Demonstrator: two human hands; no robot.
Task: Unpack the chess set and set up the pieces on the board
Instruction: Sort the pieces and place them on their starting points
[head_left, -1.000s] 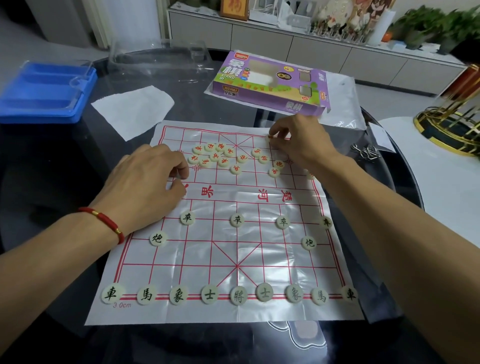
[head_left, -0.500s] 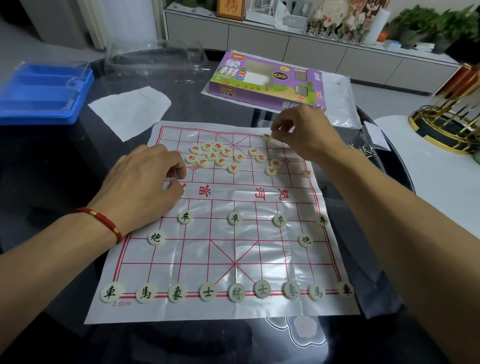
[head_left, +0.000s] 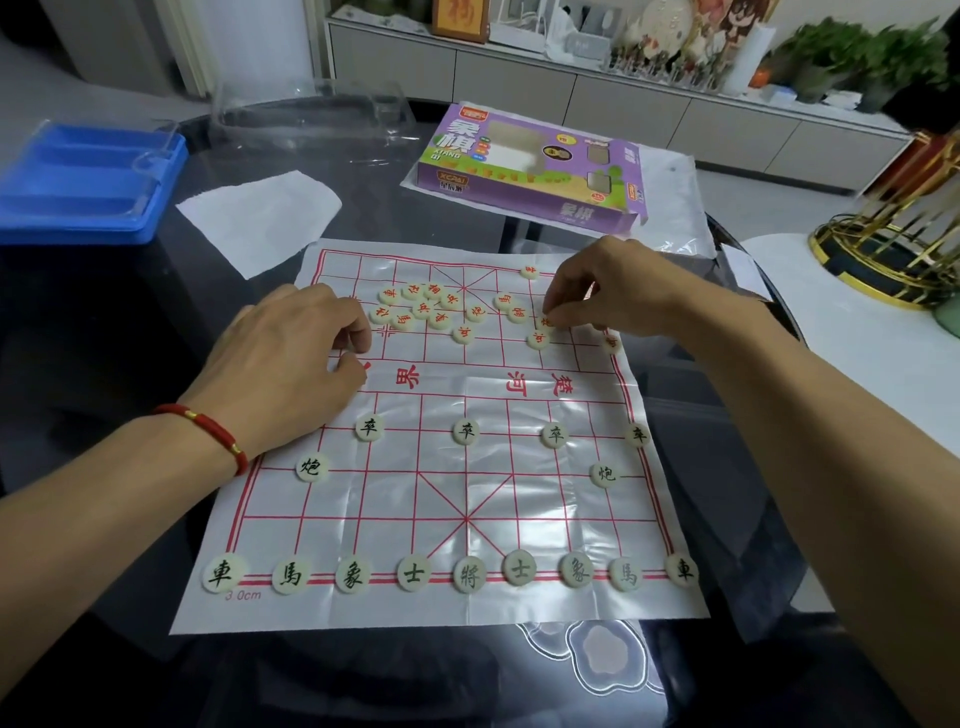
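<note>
Nearest the viewer, the black-lettered cream disc pieces (head_left: 467, 574) are standing complete along the back line, cannon points and soldier row of the thin, glossy, creased white plastic board sheet with its red grid (head_left: 467, 608), so this half is judged finished. Farther out, the left hand (head_left: 291, 358) is resting on the sheet's left edge with fingers curled; whether it is holding anything cannot be told. The right hand (head_left: 613, 293) is pinching a small red-lettered cream disc (head_left: 545, 322) at the far right of the board. Beyond, the loose cluster of red-lettered discs (head_left: 426, 306) is lying unsorted, with one disc (head_left: 530, 272) already on the far back line; most red placements remain. Behind lie the purple cardboard box (head_left: 535, 166) and blue plastic tray (head_left: 88, 182).
</note>
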